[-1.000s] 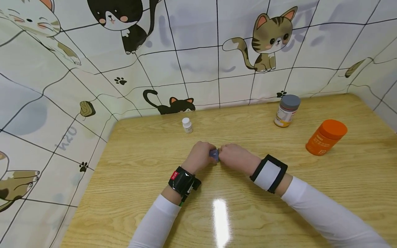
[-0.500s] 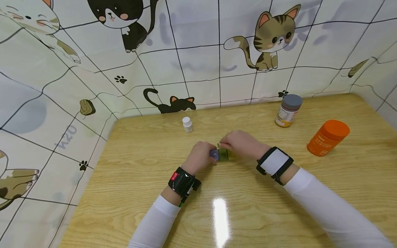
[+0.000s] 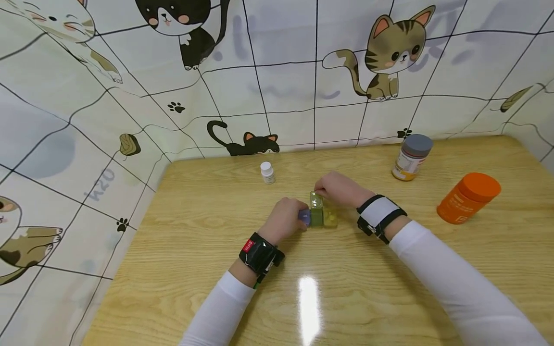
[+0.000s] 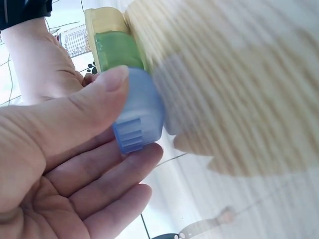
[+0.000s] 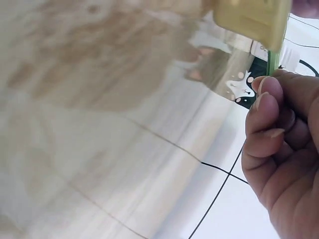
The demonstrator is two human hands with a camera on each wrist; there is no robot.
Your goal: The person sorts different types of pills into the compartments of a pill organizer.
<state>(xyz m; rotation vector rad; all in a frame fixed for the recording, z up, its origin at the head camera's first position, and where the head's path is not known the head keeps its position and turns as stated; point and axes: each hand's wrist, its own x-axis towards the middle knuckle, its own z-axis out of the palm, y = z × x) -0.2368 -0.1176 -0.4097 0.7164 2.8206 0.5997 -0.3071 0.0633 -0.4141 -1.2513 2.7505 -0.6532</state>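
Left hand (image 3: 283,220) grips one pillbox (image 3: 317,217); right hand (image 3: 343,189) pinches its raised lid (image 3: 316,199); three bottles (image 3: 268,174) stand toward the far edge of the desk (image 3: 207,259).

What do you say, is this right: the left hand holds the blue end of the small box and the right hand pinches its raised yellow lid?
Not quite: the raised lid is green, not yellow, as the head view shows. The right hand does pinch it, and the left hand holds the blue end of the small box.
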